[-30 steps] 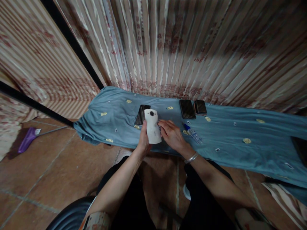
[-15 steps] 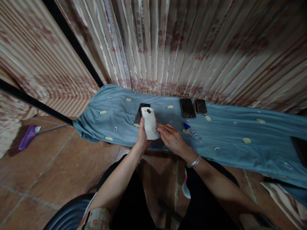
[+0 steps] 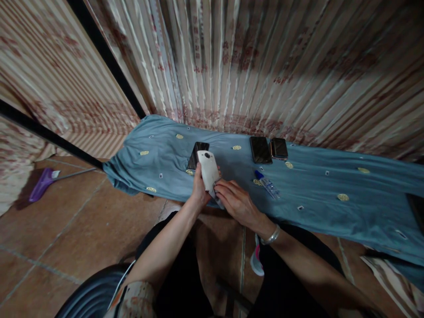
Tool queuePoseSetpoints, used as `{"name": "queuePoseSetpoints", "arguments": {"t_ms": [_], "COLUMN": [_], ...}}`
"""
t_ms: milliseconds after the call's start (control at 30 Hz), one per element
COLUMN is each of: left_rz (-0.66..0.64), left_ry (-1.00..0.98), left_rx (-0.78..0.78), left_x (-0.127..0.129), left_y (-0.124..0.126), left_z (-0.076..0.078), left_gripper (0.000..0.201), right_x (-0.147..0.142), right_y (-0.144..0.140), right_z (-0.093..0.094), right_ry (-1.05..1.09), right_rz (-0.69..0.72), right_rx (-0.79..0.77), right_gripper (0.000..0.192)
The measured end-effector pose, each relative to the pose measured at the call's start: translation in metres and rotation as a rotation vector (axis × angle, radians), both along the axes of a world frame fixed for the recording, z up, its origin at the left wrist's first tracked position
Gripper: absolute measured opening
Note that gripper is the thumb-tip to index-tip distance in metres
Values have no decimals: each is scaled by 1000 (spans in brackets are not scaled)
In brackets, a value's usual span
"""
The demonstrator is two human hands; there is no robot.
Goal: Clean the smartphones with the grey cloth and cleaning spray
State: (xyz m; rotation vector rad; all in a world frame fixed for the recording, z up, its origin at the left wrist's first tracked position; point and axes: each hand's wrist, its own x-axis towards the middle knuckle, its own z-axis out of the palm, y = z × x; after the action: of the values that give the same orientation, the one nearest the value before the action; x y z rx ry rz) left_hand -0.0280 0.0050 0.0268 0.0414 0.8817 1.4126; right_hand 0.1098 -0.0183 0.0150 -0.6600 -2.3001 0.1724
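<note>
A white smartphone [image 3: 208,168], its back and round camera facing up, is gripped in my left hand [image 3: 200,190] with the thumb along its left edge. My right hand [image 3: 233,198] has its fingers pinched on a thin grey cloth [image 3: 217,199], which touches the phone's lower right part and hangs below its bottom edge. Just behind the white phone, a dark phone [image 3: 196,154] lies on the blue cover, partly hidden. To the right of my right hand lies a clear spray bottle [image 3: 269,184] with a blue cap.
On the blue patterned cover [image 3: 314,176] stand two dark devices: a larger phone [image 3: 260,149] and a small stack of phones [image 3: 279,148]. Another dark device [image 3: 415,210] lies at the right edge. Behind hangs a striped curtain [image 3: 232,66]. A purple broom [image 3: 41,184] rests on the tiled floor.
My right hand has shifted slightly down along the white phone's lower end, and more of the grey cloth now shows beneath it. The phone is tilted a little differently in my left hand.
</note>
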Motion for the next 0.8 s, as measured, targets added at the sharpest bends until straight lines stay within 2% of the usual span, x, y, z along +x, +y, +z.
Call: {"name": "queuePoseSetpoints", "arguments": {"t_ms": [200,433,600,800], "left_rz": [-83,-147,-103,-53], "left_ry": [-37,-54,-75,-123], "left_rx": [-48,-91,-28,-30], "left_x": [3,9,20,33], "left_y": [5,3,-3,-5], "left_z": [-3,1,-7,-13], "left_gripper": [62,61,53,41], "right_x": [-6,-4,-1,2], "right_y": [-2,-6,-1,9], "right_z": [2,-3,-12,-12], "right_ry": [7,-44,-28,-12], "right_rz": [15,17,-19,-85], "right_rx": [111,93,44,27], "right_gripper": [22,35,47,47]}}
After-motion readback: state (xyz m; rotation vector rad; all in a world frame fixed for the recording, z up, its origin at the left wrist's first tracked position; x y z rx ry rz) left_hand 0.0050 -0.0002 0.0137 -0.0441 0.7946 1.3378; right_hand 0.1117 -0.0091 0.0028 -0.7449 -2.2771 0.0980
